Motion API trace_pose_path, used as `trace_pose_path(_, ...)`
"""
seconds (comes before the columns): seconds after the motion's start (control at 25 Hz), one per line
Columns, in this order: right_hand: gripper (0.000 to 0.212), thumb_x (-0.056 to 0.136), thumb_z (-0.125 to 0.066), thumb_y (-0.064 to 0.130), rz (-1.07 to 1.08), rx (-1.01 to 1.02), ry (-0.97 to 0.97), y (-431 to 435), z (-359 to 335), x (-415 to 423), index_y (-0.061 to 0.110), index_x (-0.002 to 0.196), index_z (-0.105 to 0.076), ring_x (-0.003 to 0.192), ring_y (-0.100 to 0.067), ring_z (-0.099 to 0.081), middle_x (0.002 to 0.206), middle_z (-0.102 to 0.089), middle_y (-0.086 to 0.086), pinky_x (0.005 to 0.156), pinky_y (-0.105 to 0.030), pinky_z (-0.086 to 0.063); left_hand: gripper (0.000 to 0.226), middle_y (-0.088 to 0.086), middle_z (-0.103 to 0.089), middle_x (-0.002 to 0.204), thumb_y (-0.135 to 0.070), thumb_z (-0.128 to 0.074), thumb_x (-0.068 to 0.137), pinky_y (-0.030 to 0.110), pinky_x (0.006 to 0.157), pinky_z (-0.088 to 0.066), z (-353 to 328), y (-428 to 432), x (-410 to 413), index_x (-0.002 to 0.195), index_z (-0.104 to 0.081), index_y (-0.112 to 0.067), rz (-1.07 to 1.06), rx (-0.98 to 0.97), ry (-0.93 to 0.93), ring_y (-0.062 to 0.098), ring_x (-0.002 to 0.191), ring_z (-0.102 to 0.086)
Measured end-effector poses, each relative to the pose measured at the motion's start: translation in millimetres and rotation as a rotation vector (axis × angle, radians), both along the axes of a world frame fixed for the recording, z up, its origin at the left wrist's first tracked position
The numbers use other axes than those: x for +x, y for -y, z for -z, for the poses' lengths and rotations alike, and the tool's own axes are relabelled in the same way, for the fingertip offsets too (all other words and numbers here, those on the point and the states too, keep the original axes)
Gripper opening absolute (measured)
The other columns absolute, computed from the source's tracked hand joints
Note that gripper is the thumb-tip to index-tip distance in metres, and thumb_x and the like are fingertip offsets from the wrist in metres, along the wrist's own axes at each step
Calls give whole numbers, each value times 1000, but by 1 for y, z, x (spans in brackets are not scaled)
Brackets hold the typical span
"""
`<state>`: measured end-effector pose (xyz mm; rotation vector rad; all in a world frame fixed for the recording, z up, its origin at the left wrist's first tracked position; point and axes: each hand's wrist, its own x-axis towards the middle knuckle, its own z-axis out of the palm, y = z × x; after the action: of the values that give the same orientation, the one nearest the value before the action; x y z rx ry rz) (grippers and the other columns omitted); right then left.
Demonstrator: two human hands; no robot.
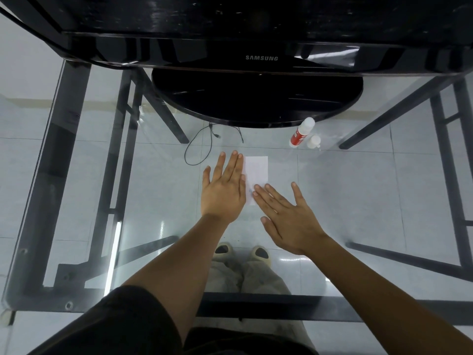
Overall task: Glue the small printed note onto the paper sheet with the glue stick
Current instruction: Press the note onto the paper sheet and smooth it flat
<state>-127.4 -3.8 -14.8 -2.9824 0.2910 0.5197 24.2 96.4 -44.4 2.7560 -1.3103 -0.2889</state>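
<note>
The paper sheet (256, 170) is white, with faint blue marks low down. The glue stick (301, 132) is red and white – its loose cap (313, 141) is white too. The monitor (256, 47) is shiny black with grey letters. The table (76, 175) is see-through glass on dark grey bars. The floor tiles (358, 180) are pale grey – the shoes (221, 252) are cream.

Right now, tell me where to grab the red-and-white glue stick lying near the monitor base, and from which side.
Grip the red-and-white glue stick across its red-labelled barrel, coming from above with the right hand. It appears to lie tilted on the glass table, white end toward the black monitor base. Its small white cap sits on its right, so pinching along the length risks knocking that.
</note>
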Motion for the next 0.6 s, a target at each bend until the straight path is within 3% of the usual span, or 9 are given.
trace_pose_path(0.12, 61, 93, -9, 48, 28, -67, 45, 6, -3, -10, 20, 144, -26, 139, -21, -14, 151, -26, -1, 108, -57, 1, 58, -4, -9, 157, -43, 7, 93, 40, 112, 1, -1, 0, 0, 147, 0, -22, -1, 0, -5, 20, 144, 1)
trace_pose_path(0.2, 60, 93, -13, 47, 74, -86, 56, 5, -4, -11, 17, 142, -33, 137, -21, -17, 149, -32, -3, 107, -57, -3, 57, -4, -10, 157, -42, 3, 95, 41, 112, 1, -2, 0, -1, 147, -1, -22, -3, -7, -7, 19, 144, 0)
trace_pose_path(0.32, 61, 93, -12, 46, 169, -57, 91, 2, -3, 2, 16, 145, -24, 139, -19, -7, 152, -21, -3, 107, -55, 6, 54, -5, -11, 157, -39, -3, 97, 40, 112, 1, -1, 1, -1, 148, -3, -22, -8, -22, -23, 19, 144, 0)
trace_pose_path(0.52, 58, 94, -10, 45, 126, -82, 70, -3, 8, 25, 21, 146, -3, 140, -17, 11, 156, -4, 0, 107, -49, 20, 61, -5, -11, 157, -43, 11, 92, 40, 112, 0, -3, 1, -1, 148, -4, -23, -3, -22, -12, 18, 144, 0)
trace_pose_path(0.6, 59, 94, -11, 46, 177, -88, 75, -1, 9, 19, 20, 147, -8, 141, -19, 5, 156, -8, 0, 107, -50, 19, 62, -5, -9, 157, -44, 13, 91, 40, 112, 2, -3, 1, 0, 147, -1, -23, -1, -21, -23, 18, 144, 2)
